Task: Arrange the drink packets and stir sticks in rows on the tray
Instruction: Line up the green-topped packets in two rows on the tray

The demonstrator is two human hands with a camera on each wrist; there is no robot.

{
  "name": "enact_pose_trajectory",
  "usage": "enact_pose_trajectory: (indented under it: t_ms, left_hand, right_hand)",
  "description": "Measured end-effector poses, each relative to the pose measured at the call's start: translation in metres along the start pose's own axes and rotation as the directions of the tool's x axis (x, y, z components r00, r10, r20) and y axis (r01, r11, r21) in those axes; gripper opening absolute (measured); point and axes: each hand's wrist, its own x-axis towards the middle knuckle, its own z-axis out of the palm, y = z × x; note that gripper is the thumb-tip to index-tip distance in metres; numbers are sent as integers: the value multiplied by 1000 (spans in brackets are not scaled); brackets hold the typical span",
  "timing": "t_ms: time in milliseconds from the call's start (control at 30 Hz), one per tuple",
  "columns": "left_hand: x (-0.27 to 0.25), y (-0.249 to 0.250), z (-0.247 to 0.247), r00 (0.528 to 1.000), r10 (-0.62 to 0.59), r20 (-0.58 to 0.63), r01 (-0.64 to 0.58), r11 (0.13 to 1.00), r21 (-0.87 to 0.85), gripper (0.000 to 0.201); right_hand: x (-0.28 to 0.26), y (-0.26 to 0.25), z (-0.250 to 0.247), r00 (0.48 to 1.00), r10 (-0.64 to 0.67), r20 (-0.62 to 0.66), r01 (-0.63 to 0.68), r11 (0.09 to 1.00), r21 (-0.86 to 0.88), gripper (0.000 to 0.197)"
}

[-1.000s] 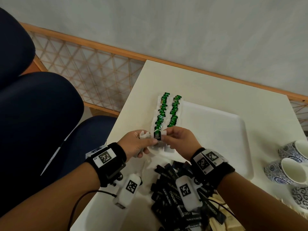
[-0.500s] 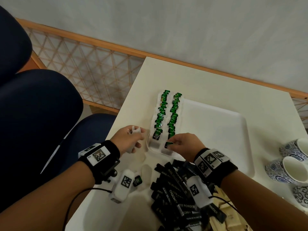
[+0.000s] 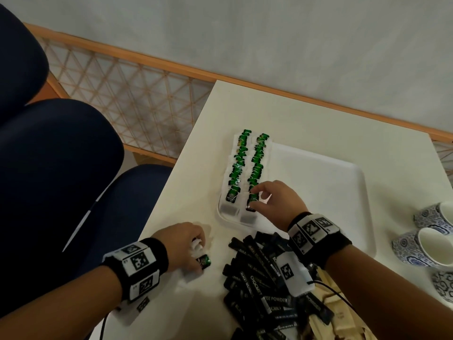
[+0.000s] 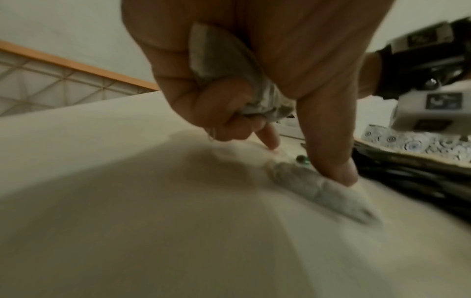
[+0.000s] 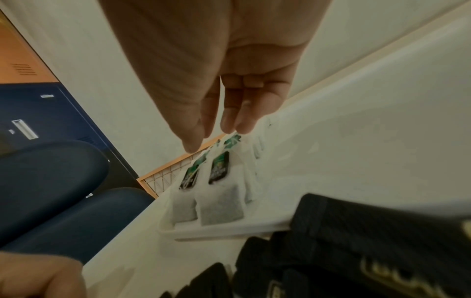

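The left hand clutched a crumpled tea bag, its grip closed, fingertip pressing another on the tabletop. The right hand, grip loosely open, touched the near tag on the tray.

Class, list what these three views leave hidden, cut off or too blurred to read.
- Head view: the black packet pile is cut off by the bottom edge, partly under the right wrist; no count.
- Left wrist view: the tea bag on the table is motion-blurred; the left hand hides most of the bag it grips.
- Right wrist view: tag print too blurred to read.
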Motion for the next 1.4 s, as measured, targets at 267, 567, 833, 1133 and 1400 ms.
enact_pose_trajectory:
  t_ms: [267,567,833,1133,1400]
  left_hand:
    - [3,3,0,999,34,-42,-34,999,-8,25]
    - [12,31,-31,918,-19,-396,-273,694,-666,28]
    - [18,44,-34,945,-6,-327,-270,552,-789,32]
    - [25,42,-38,934,-66,-351,-261,544,-797,13]
    - [23,9,-63,938,-322,-125,-83,141,-987,26]
  right_hand:
    - [-10,-17,0,992,-128,-10,128,989,72,18]
    - [-20,-49,6,964,-141,227,64,947,316,24]
    - [-14,-46,-3,987,-120,108,52,871,488,32]
    - [-7,-40,0,989,-84,118,53,968,245,7]
    - [6,-35,14,978,-28,206,23,999,23,14]
